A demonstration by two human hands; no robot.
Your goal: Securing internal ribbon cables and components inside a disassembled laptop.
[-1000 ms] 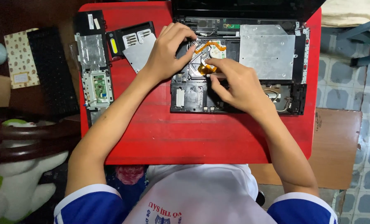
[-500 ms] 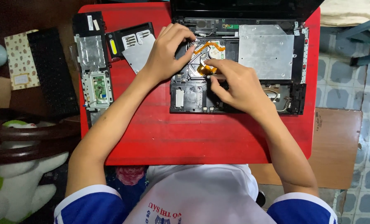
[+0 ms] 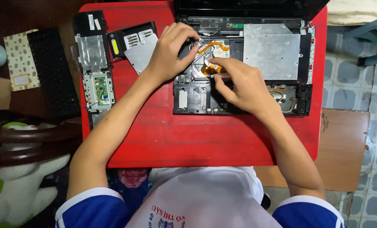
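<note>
Opened laptop base (image 3: pixel 243 67) lies at the far right part of the red counter (image 3: pixel 197 139), its dark screen edge at the top of the view; inner parts exposed, a flat grey metal plate (image 3: pixel 272 50) covering its right half; left hand (image 3: pixel 171 52) rests on the base's left inner part, fingers curled down onto the frame near the top edge, closed on nothing that can be made out; right hand (image 3: pixel 243 86) sits over the middle of the base, thumb and forefinger pinched together on the end of an orange ribbon cable (image 3: pixel 214 46); the cable runs from the pinch up across a round silver part (image 3: pixel 216 52) and bends toward the left hand's fingertips; both hands near each other, not touching; to the left of the base, on the counter, a grey and black cover panel (image 3: pixel 135 44) lies tilted, just beside the left wrist; further left a long narrow strip with a silver plate and a small green circuit board (image 3: pixel 93 71) lies along the counter's left edge; off the counter at left, a black keyboard (image 3: pixel 51 71) beside a patterned notebook (image 3: pixel 19 59); white and green soft toy (image 3: pixel 19 190) at lower left; tiled floor (image 3: pixel 357 84) at right.
</note>
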